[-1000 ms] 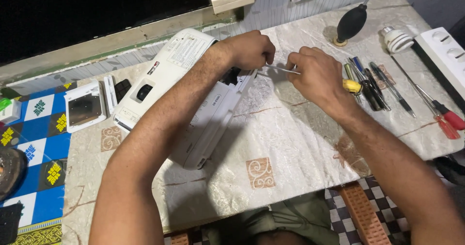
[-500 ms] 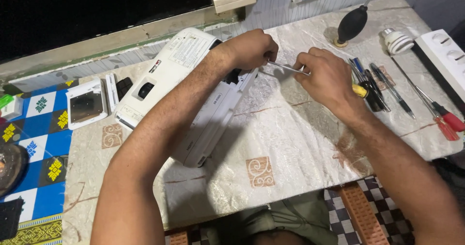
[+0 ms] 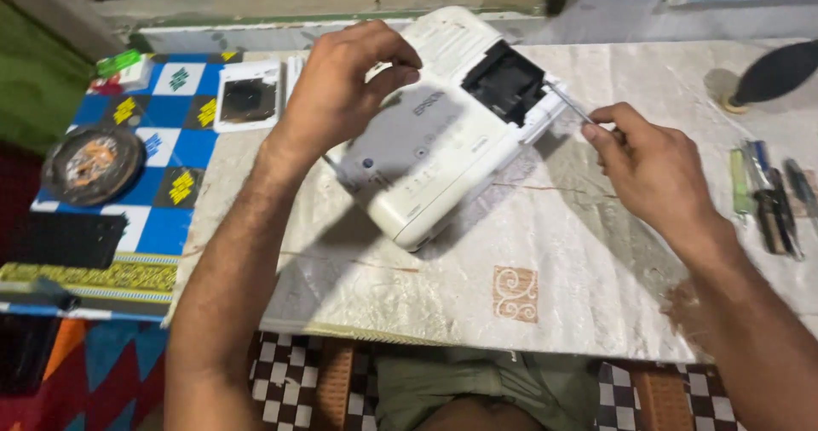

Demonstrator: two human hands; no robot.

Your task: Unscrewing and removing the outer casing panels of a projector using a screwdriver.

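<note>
A white projector (image 3: pixel 443 133) lies slanted on the table, with a dark open recess (image 3: pixel 504 80) at its far right corner. My left hand (image 3: pixel 345 82) rests on the projector's left side, fingers curled over its top. My right hand (image 3: pixel 652 167) pinches a thin metal tool (image 3: pixel 569 106) whose tip points at the edge of the dark recess.
Several screwdrivers and hand tools (image 3: pixel 767 197) lie at the right. A black oval object (image 3: pixel 775 73) stands at the far right. A small white framed panel (image 3: pixel 247 97) lies left of the projector, on a blue patterned cloth (image 3: pixel 162 167) with a round dark disc (image 3: pixel 92 160). The table has a pale marbled cover (image 3: pixel 545 295).
The view has shifted right and closer. My left hand moved from the projector's right end to its left side. My right hand drew back, with the tool still at the recess.
</note>
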